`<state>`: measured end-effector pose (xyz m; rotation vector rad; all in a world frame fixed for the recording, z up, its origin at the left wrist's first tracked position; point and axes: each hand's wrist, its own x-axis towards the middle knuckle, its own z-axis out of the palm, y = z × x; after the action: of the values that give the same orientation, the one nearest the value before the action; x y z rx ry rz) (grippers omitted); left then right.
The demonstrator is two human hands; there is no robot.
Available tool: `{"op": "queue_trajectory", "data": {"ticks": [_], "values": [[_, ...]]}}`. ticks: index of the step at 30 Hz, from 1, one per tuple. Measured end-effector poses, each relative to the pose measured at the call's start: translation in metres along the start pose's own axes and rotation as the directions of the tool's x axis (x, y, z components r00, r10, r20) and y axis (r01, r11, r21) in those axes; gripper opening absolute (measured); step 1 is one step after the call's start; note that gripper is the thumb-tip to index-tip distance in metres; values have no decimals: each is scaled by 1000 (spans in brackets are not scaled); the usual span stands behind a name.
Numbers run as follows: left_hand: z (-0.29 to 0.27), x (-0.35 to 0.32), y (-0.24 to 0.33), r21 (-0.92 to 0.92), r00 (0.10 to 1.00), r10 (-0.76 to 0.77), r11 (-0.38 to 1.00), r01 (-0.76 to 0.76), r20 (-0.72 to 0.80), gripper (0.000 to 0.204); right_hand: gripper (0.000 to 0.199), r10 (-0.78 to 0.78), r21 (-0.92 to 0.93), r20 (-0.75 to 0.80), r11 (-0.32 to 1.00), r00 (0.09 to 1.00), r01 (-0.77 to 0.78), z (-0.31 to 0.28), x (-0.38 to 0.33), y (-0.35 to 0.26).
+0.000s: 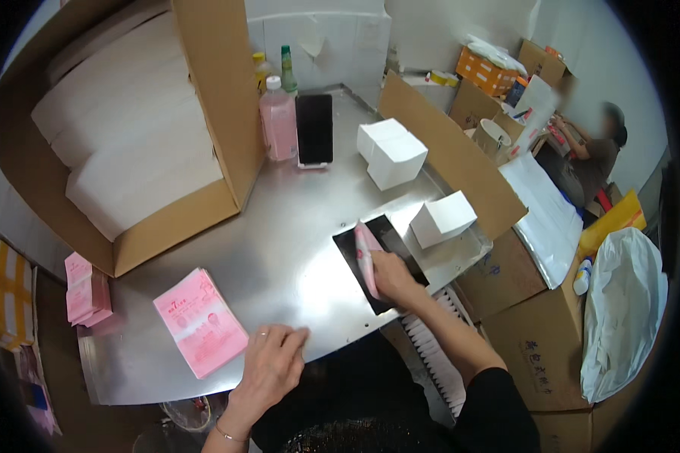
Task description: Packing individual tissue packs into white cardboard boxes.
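My right hand (397,278) grips a slim pink printed packet (368,257), standing on edge above the dark rectangular panel (412,266) set into the metal table. My left hand (273,360), with a ring on one finger, is at the table's front edge. Its fingers are loosely bent and a little apart, with nothing visible in them. Just left of it lies a stack of flat pink printed bags (201,323). Two white folded tissue blocks, a farther one (393,153) and a nearer one (443,219), sit beyond my right hand.
A large open carton (238,113) of white tissue stacks stands at the left. A phone on a stand (314,130) and a bottle of pink liquid (278,121) stand at the back. More pink bags (87,291) lie far left. Cartons (536,355) crowd the right; another person (593,162) sits beyond.
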<state>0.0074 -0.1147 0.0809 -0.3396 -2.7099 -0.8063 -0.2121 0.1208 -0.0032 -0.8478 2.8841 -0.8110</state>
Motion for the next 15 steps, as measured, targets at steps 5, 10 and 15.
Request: {"op": "queue_trajectory", "data": {"ticks": [5,10,15], "values": [[-34,-19,-27,85,966,-74,991,98,-249,32,16,-165,-428,-77,896,983,117,-80,-29,-51],[-58,-42,-49,401,861,-384,768,499,-334,33,15,-282,-603,-605,773,745,-196,-117,-16,-20],[-58,-50,-54,439,910,-378,798,414,-170,29,17,-144,-515,-588,826,796,-231,-112,-9,3]]}}
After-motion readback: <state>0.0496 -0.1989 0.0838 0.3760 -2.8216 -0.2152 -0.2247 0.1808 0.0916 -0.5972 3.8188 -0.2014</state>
